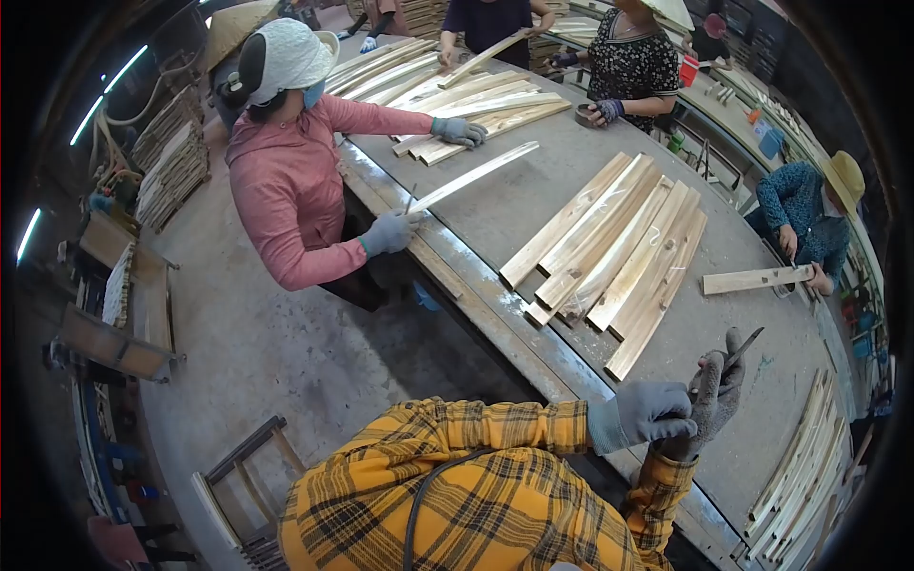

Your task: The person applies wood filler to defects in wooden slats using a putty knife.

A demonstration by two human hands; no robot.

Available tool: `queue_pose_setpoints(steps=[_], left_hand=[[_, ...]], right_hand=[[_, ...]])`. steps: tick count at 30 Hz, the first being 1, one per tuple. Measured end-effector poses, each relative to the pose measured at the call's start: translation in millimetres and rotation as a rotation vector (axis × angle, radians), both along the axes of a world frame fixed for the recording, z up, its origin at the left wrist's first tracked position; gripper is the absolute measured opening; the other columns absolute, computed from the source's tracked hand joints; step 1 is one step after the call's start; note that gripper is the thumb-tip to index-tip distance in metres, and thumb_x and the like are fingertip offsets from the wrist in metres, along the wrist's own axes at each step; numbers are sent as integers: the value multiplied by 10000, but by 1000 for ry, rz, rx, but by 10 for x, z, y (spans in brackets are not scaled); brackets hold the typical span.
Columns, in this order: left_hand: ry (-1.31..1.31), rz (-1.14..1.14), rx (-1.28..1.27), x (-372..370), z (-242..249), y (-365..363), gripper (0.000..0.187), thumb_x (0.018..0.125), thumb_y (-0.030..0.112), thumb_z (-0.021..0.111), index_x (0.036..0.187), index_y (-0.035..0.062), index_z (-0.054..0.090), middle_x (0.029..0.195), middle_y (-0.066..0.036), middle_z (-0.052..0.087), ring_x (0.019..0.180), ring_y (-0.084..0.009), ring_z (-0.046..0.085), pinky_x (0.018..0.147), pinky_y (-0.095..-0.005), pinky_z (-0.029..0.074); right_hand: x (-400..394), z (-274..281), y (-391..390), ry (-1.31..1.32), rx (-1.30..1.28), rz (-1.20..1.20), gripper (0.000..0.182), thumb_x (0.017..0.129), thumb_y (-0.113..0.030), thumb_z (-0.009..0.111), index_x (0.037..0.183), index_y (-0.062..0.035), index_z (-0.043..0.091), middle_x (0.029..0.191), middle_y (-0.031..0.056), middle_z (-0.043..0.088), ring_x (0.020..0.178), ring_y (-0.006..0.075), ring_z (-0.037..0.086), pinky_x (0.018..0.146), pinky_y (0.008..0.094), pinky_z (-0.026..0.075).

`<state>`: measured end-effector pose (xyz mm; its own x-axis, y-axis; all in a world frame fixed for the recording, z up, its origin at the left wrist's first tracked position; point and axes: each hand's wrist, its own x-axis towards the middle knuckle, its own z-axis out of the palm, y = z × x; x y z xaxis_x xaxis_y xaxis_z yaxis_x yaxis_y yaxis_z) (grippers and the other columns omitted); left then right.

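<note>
My right hand (pixel 706 404), in a dark grey glove, is raised over the near edge of the table. A thin dark blade, seemingly a knife (pixel 745 348), sticks out of its closed fingers. My left hand (pixel 644 416), in a lighter grey glove, is right beside the right hand at its wrist and palm. Its fingers are curled, and what they hold, if anything, is hidden. Beyond my hands, several wooden strips (pixel 619 247) lie side by side on the grey table (pixel 457 195).
More thin strips (pixel 800 476) lie at the table's right. A co-worker in pink (pixel 295 181) holds a strip (pixel 476 178) across the left edge. Another co-worker (pixel 804 209) holds a board (pixel 757 280) opposite. Others stand around a strip pile (pixel 476 105) at the far end.
</note>
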<state>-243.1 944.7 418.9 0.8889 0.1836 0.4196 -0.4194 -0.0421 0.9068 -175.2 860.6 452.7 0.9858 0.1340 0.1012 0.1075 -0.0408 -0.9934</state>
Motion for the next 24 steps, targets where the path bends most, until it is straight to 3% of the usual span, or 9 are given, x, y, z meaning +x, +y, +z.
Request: queue_pose_setpoints(steps=[4, 9, 10, 15, 17, 19, 21, 24], left_hand=[[-1, -38, -1, -17, 34, 23, 254, 833, 295, 644, 805, 58, 557, 754, -86, 547, 661, -265, 561, 591, -333, 447], [-12, -179, 85, -45, 152, 84, 238, 843, 295, 629, 819, 69, 559, 768, -79, 545, 671, -268, 563, 595, -335, 448], [-6, -195, 106, -51, 153, 54, 227, 846, 288, 625, 823, 72, 560, 769, -74, 545, 670, -265, 563, 593, -334, 448], [-20, -118, 57, -49, 153, -125, 176, 841, 242, 631, 853, 73, 582, 778, -69, 555, 657, -229, 570, 589, -298, 463], [265, -367, -249, -54, 46, -209, 192, 833, 249, 644, 878, 69, 596, 797, -68, 572, 670, -208, 583, 604, -301, 475], [243, -325, 95, -11, -148, -199, 216, 835, 269, 643, 890, 64, 603, 796, -69, 586, 677, -193, 588, 609, -306, 482], [291, -273, 242, -35, -304, -120, 218, 837, 270, 638, 906, 67, 602, 809, -77, 596, 684, -209, 597, 613, -304, 489], [554, -188, 604, -55, -1066, -150, 266, 842, 311, 619, 983, 87, 593, 882, -95, 603, 759, -230, 618, 665, -341, 498]], right_hand=[[14, 6, -38, -15, -86, 37, 431, 853, -70, 624, 1261, -10, 495, 786, -36, 477, 618, 8, 375, 507, 147, 282], [68, 116, -56, -238, -200, -1, 492, 820, -73, 643, 1278, 7, 482, 805, -18, 496, 665, 44, 423, 577, 158, 325], [69, 93, -94, -264, -218, -8, 502, 822, -102, 630, 1286, 8, 474, 802, -17, 495, 614, 32, 398, 534, 153, 308], [53, 172, -227, 57, -166, -59, 413, 876, -131, 548, 1259, 17, 498, 722, -28, 505, 497, 0, 323, 437, 154, 239], [-5, 192, -304, -39, -264, -104, 345, 911, -157, 537, 1211, 13, 543, 705, -27, 527, 497, -5, 321, 442, 153, 235], [17, 101, -597, 35, -119, -104, 361, 927, -213, 541, 1212, 8, 549, 743, -23, 529, 488, -12, 314, 420, 154, 235], [-32, 115, -905, 65, -214, -195, 351, 919, -227, 566, 1185, 2, 571, 733, -22, 537, 515, -5, 342, 446, 155, 251], [-101, -111, -1503, 120, -350, -264, 344, 905, -237, 600, 1155, -2, 593, 727, -22, 549, 576, 12, 405, 496, 156, 297]])
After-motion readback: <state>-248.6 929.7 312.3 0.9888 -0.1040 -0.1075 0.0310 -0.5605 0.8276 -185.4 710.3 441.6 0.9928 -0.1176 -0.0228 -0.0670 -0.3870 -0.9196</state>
